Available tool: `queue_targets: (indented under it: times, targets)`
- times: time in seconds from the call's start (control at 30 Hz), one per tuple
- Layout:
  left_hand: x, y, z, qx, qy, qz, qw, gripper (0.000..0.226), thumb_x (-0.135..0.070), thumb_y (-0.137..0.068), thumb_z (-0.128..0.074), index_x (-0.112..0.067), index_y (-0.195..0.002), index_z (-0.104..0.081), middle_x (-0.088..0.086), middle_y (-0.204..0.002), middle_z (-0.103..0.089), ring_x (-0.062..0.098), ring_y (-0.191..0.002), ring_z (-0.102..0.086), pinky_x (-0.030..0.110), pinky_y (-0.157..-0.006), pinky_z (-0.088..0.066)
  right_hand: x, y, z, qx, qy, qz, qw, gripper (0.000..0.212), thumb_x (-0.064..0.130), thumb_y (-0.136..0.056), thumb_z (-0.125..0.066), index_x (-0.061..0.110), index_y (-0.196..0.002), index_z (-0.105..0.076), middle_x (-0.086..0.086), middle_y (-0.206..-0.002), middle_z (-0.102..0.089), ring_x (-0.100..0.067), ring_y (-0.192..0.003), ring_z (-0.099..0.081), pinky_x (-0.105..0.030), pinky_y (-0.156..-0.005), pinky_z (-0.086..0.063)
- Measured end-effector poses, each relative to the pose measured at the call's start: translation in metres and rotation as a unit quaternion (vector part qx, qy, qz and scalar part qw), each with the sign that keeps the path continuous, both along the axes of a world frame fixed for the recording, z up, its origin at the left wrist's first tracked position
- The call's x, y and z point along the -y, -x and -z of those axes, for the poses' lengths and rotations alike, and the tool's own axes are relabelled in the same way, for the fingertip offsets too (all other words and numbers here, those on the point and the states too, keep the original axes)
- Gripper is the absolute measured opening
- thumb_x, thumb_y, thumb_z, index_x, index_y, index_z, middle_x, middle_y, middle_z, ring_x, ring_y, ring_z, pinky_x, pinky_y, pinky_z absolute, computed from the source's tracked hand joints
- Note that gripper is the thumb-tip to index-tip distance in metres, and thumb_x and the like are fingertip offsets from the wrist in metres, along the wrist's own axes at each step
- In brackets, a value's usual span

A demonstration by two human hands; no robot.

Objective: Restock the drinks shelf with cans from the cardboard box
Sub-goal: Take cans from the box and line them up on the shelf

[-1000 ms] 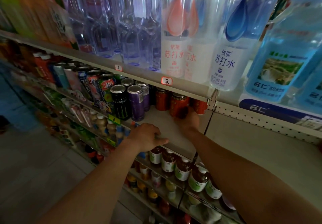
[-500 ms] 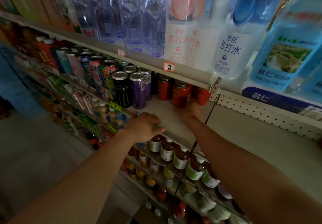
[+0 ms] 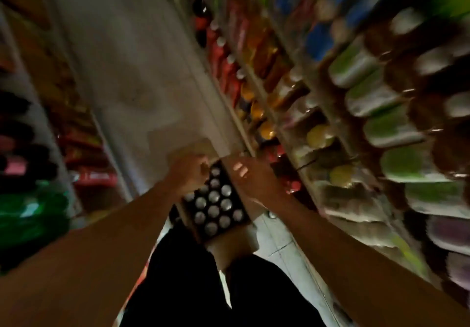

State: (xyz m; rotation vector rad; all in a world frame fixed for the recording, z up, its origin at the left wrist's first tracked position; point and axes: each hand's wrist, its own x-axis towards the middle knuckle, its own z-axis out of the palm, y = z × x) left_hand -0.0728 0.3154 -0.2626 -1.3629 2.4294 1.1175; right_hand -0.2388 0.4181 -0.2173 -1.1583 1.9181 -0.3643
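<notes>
The view is tilted and blurred by motion. An open cardboard box (image 3: 230, 246) stands on the floor in front of my legs, with several cans (image 3: 213, 209) upright inside, silver tops showing. My left hand (image 3: 189, 174) hovers with curled fingers over the box's far left corner, next to a raised flap. Over the far right corner is my right hand (image 3: 250, 178), fingers bent and nails showing. Blur hides whether either hand grips a can. The drinks shelf (image 3: 376, 128) runs along the right, packed with bottles.
Another shelf unit (image 3: 38, 164) with dark, red and green packs lines the left side of the aisle. Pale tiled floor (image 3: 137, 54) stretches ahead between the two. My legs in dark trousers (image 3: 188, 291) are just behind the box.
Both hands have left the can shelf and dropped to the box on the floor. The view has swung down from the shelf to the aisle floor.
</notes>
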Motion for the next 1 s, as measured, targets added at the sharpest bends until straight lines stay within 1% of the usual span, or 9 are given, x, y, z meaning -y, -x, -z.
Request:
queue_targets:
  times: [0.07, 0.13, 0.33, 0.47, 0.6, 0.7, 0.8, 0.93, 1.0]
  targets:
    - [-0.014, -0.033, 0.055, 0.018, -0.032, 0.002, 0.999, 0.025, -0.02, -0.084, -0.049, -0.007, -0.081, -0.07, 0.015, -0.084, -0.071, 0.029, -0.081, -0.07, 0.03, -0.069, -0.053, -0.011, -0.013, 0.074, -0.013, -0.046, -0.034, 0.998, 0.021, 0.027, -0.089, -0.064, 0.01, -0.101, -0.067, -0.011, -0.098, -0.07, -0.029, -0.095, -0.065, -0.033, -0.084, -0.05]
    - [-0.03, -0.065, 0.108, 0.078, -0.067, -0.007, 0.995, 0.027, -0.025, -0.09, -0.047, -0.01, -0.091, -0.069, 0.014, -0.102, -0.069, 0.032, -0.099, -0.066, 0.032, -0.08, -0.049, -0.017, -0.031, 0.145, -0.016, -0.091, -0.074, 0.993, 0.025, 0.028, -0.084, -0.066, 0.008, -0.098, -0.067, -0.016, -0.097, -0.069, -0.033, -0.094, -0.065, -0.036, -0.081, -0.051]
    - [-0.059, -0.127, 0.26, 0.134, -0.116, -0.207, 0.962, 0.019, -0.027, -0.086, -0.057, -0.024, -0.102, -0.065, 0.001, -0.11, -0.069, 0.026, -0.107, -0.063, 0.026, -0.079, -0.041, 0.003, -0.093, 0.327, -0.014, -0.139, -0.152, 0.978, 0.059, 0.028, -0.088, -0.069, 0.014, -0.14, -0.045, -0.011, -0.133, -0.056, -0.029, -0.121, -0.054, -0.034, -0.099, -0.042]
    - [-0.068, -0.141, 0.317, 0.043, -0.131, -0.347, 0.928, 0.016, -0.014, -0.084, -0.061, -0.023, -0.096, -0.065, -0.002, -0.088, -0.07, 0.018, -0.089, -0.067, 0.009, -0.067, -0.04, 0.022, -0.135, 0.414, -0.042, -0.12, -0.218, 0.968, 0.076, 0.03, -0.076, -0.074, 0.022, -0.143, -0.038, -0.009, -0.14, -0.048, -0.029, -0.127, -0.049, -0.036, -0.099, -0.044]
    - [-0.072, -0.151, 0.349, -0.022, -0.126, -0.377, 0.917, 0.017, -0.008, -0.084, -0.063, -0.015, -0.099, -0.066, -0.011, -0.074, -0.065, 0.006, -0.072, -0.063, 0.015, -0.068, -0.046, 0.025, -0.167, 0.472, -0.06, -0.117, -0.318, 0.939, 0.075, 0.029, -0.08, -0.075, 0.017, -0.144, -0.037, -0.014, -0.143, -0.045, -0.034, -0.129, -0.045, -0.041, -0.097, -0.045]
    - [-0.07, -0.156, 0.364, -0.036, -0.14, -0.376, 0.915, 0.02, -0.01, -0.084, -0.066, -0.015, -0.103, -0.065, -0.015, -0.072, -0.063, 0.002, -0.074, -0.063, 0.009, -0.071, -0.046, 0.028, -0.172, 0.486, -0.089, -0.091, -0.293, 0.948, 0.063, 0.024, -0.082, -0.071, 0.022, -0.139, -0.042, -0.015, -0.137, -0.048, -0.037, -0.116, -0.055, -0.041, -0.086, -0.05]
    - [-0.069, -0.153, 0.365, -0.057, -0.163, -0.371, 0.912, 0.028, -0.012, -0.081, -0.071, -0.016, -0.107, -0.063, -0.01, -0.083, -0.066, 0.01, -0.084, -0.067, 0.026, -0.083, -0.055, 0.032, -0.163, 0.477, -0.058, -0.068, -0.243, 0.966, 0.055, 0.022, -0.078, -0.072, 0.023, -0.13, -0.053, -0.009, -0.122, -0.062, -0.031, -0.108, -0.063, -0.035, -0.082, -0.053]
    - [-0.05, -0.135, 0.322, -0.114, -0.184, -0.344, 0.914, 0.071, -0.013, -0.063, -0.084, -0.022, -0.127, -0.054, -0.009, -0.113, -0.062, 0.006, -0.098, -0.063, 0.021, -0.086, -0.051, 0.05, -0.132, 0.395, 0.024, -0.033, -0.105, 0.994, 0.051, 0.034, -0.069, -0.083, 0.021, -0.116, -0.066, 0.008, -0.098, -0.07, -0.006, -0.086, -0.064, -0.009, -0.07, -0.042]
    - [-0.034, -0.122, 0.291, -0.159, -0.193, -0.285, 0.925, 0.092, -0.02, -0.049, -0.088, -0.025, -0.132, -0.05, -0.009, -0.125, -0.059, 0.005, -0.112, -0.059, 0.025, -0.096, -0.05, 0.062, -0.112, 0.339, 0.072, -0.014, -0.052, 0.996, 0.038, 0.034, -0.068, -0.083, 0.025, -0.103, -0.072, 0.014, -0.09, -0.07, 0.001, -0.079, -0.062, -0.006, -0.071, -0.044]
